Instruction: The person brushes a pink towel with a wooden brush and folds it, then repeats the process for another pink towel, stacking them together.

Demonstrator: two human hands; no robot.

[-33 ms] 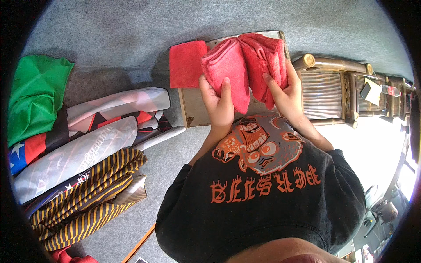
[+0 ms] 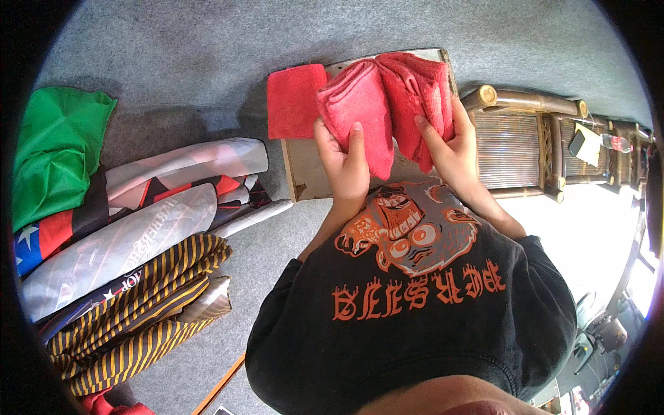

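Both my hands hold a thick red towel [image 2: 360,114] above a small wooden table. It is folded into two bulky halves that part in the middle; I cannot tell whether they are one towel or two. My left hand [image 2: 344,164] grips the left half, thumb in front and fingers behind. Round the right half, my right hand [image 2: 456,144] is closed the same way. Just left of the held towel, a flat, squarely folded red towel [image 2: 294,102] lies at the table's left edge. The wooden table [image 2: 310,173] is mostly covered by the towels and my hands.
To the left lie a green cloth [image 2: 62,142], sheer white cloths [image 2: 131,235] and black-and-yellow striped cloths [image 2: 145,304]. A red cloth [image 2: 114,402] shows at the lower left. On the right stands bamboo furniture [image 2: 512,145] with a bottle [image 2: 615,143] and phone [image 2: 576,143].
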